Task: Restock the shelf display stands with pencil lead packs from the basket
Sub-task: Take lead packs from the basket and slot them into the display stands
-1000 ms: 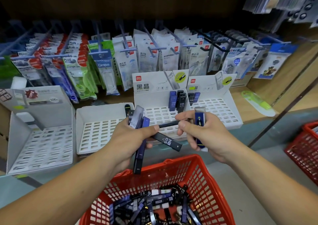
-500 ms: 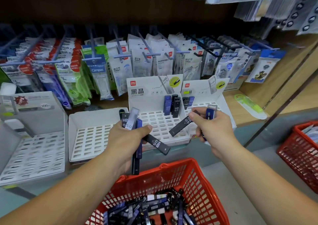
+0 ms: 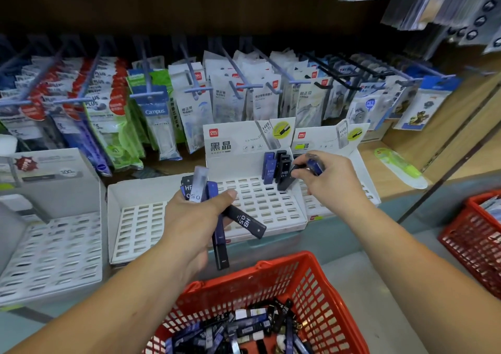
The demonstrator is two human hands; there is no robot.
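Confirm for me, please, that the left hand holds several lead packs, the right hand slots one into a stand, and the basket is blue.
Not quite: the head view shows the basket is red, not blue. The left hand does hold several packs, and the right hand slots a black pack into a stand.

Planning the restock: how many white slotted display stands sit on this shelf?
4 stands in a row: far left, next to it, the middle one holding packs, and the rightmost, partly behind the right hand.
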